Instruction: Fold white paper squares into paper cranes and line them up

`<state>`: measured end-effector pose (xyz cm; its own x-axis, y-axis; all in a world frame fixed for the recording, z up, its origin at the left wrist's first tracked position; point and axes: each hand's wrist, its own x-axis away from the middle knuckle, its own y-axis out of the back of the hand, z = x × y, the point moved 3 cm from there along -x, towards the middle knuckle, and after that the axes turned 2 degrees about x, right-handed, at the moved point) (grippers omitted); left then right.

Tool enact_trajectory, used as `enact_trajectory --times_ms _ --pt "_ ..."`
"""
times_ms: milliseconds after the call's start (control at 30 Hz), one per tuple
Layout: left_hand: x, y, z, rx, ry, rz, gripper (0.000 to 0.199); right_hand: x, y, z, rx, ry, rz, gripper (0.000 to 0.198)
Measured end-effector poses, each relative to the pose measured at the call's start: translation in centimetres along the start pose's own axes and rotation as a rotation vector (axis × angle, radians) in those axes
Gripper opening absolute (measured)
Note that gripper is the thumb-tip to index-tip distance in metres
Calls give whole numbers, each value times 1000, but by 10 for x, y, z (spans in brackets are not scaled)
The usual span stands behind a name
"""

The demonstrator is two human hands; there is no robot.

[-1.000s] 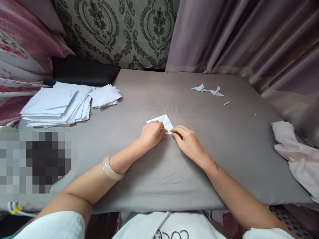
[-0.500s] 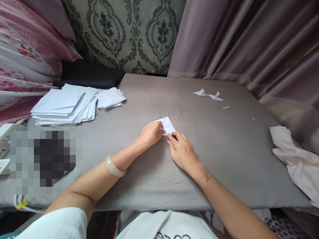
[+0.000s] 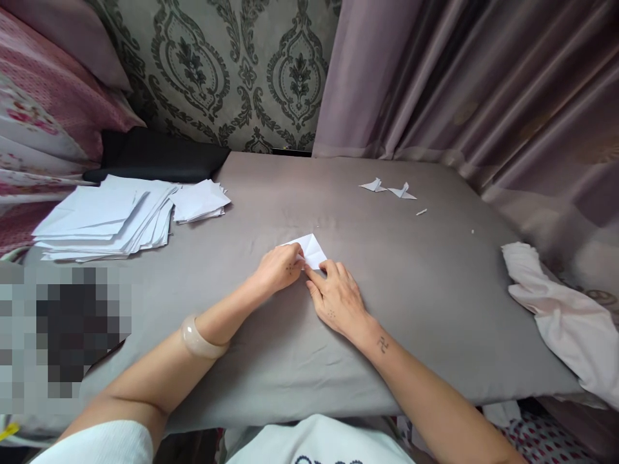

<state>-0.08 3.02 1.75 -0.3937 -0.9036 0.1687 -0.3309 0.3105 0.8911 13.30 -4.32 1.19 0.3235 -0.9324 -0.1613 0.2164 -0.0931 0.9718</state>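
A small creased sheet of white paper (image 3: 315, 250) lies on the grey cloth in front of me, partly folded. My left hand (image 3: 281, 265) is closed in a pinch on its left part, hiding that side. With fingers stretched out, my right hand (image 3: 338, 295) lies along the paper's near right edge, its fingertips touching the edge. Two folded white paper birds (image 3: 374, 185) rest farther back on the right.
A large stack of white paper (image 3: 104, 216) and a smaller stack of paper squares (image 3: 200, 201) sit at the left. A small white scrap (image 3: 422, 211) lies near the birds. Pale crumpled cloth (image 3: 556, 309) is at the right edge, purple curtains (image 3: 411, 77) behind.
The whole view has shifted, so everything sits farther left and slightly lower. My right fingers have moved a little toward my left hand along the paper's near edge.
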Motion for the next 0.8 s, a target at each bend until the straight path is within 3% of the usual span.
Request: enact_trajectory --times_ms 267,467,633,800 --pt "1 1 -1 -20 -13 -21 21 0 2 -1 -31 -3 -25 38" --pt "4 1 2 38 -41 -15 21 4 4 -17 -175 -1 -45 30" --pt "8 2 4 33 -152 -21 18 0 9 -35 -263 -21 -35 22" --pt "9 1 -3 117 -285 -95 17 -12 10 -42 -264 -15 -172 32"
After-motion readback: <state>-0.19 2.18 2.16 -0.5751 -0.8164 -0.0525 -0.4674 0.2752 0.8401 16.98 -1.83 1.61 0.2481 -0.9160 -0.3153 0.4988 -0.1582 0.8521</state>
